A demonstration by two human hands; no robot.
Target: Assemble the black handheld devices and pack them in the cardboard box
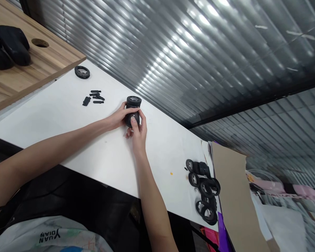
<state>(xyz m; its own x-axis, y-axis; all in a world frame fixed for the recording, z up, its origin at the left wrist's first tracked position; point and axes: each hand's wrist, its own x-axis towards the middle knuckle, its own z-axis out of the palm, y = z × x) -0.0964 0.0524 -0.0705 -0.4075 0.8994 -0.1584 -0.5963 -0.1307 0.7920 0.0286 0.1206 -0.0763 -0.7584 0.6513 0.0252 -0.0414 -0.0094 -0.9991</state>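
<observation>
Near the back edge of the white table, both hands are wrapped round a black cylindrical part with a ring-shaped top. My left hand grips it from the left, its thumb or a finger lying across the upper part. My right hand holds the lower right side, one digit pressed on its front. A black ring lies at the table's far left corner. Several small flat black pieces are scattered between that ring and my hands.
Several black rings and ribbed parts are piled at the right end of the white table. A wooden board bearing black objects stands at the upper left. Corrugated metal wall rises behind; cardboard stands at right.
</observation>
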